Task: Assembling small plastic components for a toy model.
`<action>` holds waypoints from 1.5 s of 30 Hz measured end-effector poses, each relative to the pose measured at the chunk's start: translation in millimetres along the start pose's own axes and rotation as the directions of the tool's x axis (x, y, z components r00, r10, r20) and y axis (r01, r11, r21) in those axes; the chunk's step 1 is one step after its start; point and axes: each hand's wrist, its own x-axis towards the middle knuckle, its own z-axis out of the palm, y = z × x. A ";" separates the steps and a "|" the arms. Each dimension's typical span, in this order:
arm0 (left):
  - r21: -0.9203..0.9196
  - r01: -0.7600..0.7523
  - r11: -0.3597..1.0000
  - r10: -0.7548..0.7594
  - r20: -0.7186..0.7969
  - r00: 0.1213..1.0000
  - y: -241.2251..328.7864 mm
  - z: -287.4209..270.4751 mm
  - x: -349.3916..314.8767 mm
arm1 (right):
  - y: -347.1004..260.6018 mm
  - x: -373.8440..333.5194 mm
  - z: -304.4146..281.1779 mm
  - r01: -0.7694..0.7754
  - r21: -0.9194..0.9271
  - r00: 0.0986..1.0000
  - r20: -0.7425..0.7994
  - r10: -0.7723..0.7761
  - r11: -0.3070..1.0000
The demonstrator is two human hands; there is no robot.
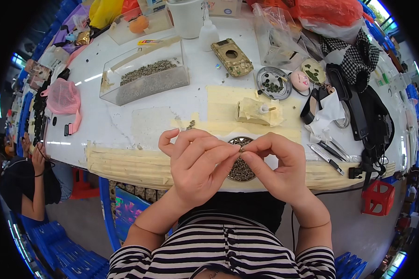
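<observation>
A person in a striped shirt (195, 249) works at a table (125, 162) edged with tape, the left hand (198, 165) and right hand (279, 167) meeting fingertip to fingertip, both closed in a pinch on what appears to be a tiny drab part (241, 149), too small to make out in detail. The part is held just above a round tin (243, 180) of small grey-brown pieces (241, 170), a sensible spot, since anything that slips should drop among them. Work this fine likely calls for a light pinch, one hand steadying while the other makes small turns, fingers clear of the sightline. Off to the right lies a utility knife (327, 159); beyond the tin are a tape-wrapped block (253, 113), a clear round dish (289, 84) of dark green bits, a clear bin (176, 78) and a camouflage-patterned model hull (241, 63)
</observation>
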 end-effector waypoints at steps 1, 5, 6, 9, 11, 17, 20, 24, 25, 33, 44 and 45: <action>-0.024 0.001 1.000 -0.001 0.016 1.000 0.7 -1.1 0.2 | 1.7 -1.4 0.8 -0.043 0.069 0.999 0.017 0.042 0.997; -0.195 0.045 0.980 -0.030 0.081 0.996 -1.1 -4.2 0.8 | 5.9 -8.7 -3.4 -0.281 0.389 0.959 0.146 0.242 0.877; -0.255 0.066 0.965 -0.042 0.098 0.994 -2.6 -4.0 0.1 | 6.1 -9.9 -4.4 -0.353 0.470 0.935 0.198 0.293 0.809; -0.446 0.210 0.870 -0.165 0.138 0.977 -2.3 1.1 -5.1 | 7.5 -12.9 -7.1 -0.371 0.540 0.928 0.245 0.280 0.755; -0.365 0.169 0.916 -0.132 0.125 0.983 -0.9 1.1 -2.7 | 7.0 -15.2 -4.5 -0.316 0.475 0.949 0.162 0.272 0.821; -0.078 0.019 0.997 -0.011 0.101 0.995 8.1 -0.9 3.9 | 10.2 -18.0 1.5 0.032 0.001 0.995 -0.100 -0.031 1.000; -0.140 0.048 0.989 -0.027 0.143 0.989 9.7 -0.8 4.9 | 10.2 -25.6 -1.3 -0.047 0.133 0.995 -0.080 0.058 0.990; -0.333 0.150 0.931 -0.081 0.211 0.974 8.0 -0.2 4.7 | 10.5 -31.1 -5.4 -0.244 0.501 0.968 0.078 0.238 0.830; -0.349 0.166 0.923 -0.092 0.218 0.972 7.9 0.9 4.7 | 10.7 -31.2 -7.7 -0.275 0.564 0.960 0.119 0.253 0.779; -0.066 0.020 0.998 -0.009 0.160 0.987 14.6 4.8 8.9 | 14.9 -31.1 -8.3 -0.125 0.213 0.991 -0.012 0.131 0.969; -0.476 0.230 0.849 -0.114 0.260 0.959 3.8 -0.7 8.4 | 10.6 -29.6 -7.1 -0.317 0.649 0.947 0.182 0.263 0.692; -0.477 0.237 0.846 -0.122 0.259 0.958 3.8 -0.8 7.9 | 10.6 -29.3 -5.8 -0.286 0.601 0.957 0.147 0.249 0.746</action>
